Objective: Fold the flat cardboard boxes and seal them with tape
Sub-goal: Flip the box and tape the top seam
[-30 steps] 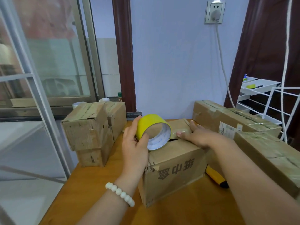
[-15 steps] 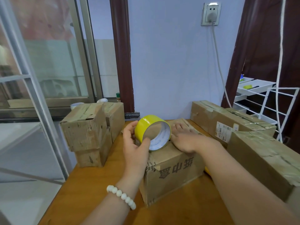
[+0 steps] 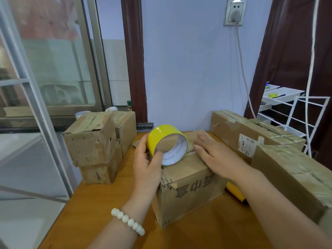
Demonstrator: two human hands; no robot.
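I take the centre box [image 3: 190, 184] on the surface [image 3: 107, 212] as my mark. On its top sits the tape roll [image 3: 168, 144], held from the left by the left hand [image 3: 146, 164]. The right hand [image 3: 215, 157] lies flat on the top, right of the roll. A stack of boxes [image 3: 93, 141] stands to the box's left. A long box [image 3: 251, 135] lies behind and to its right, with a nearer box [image 3: 294, 177] also on its right.

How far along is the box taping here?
Done, it seems: the boxes stacked on the left and the long boxes on the right stand folded. In hand: the left hand grips the yellow tape roll on the middle box while the right hand presses its top flat. Left, probably: taping that top shut.
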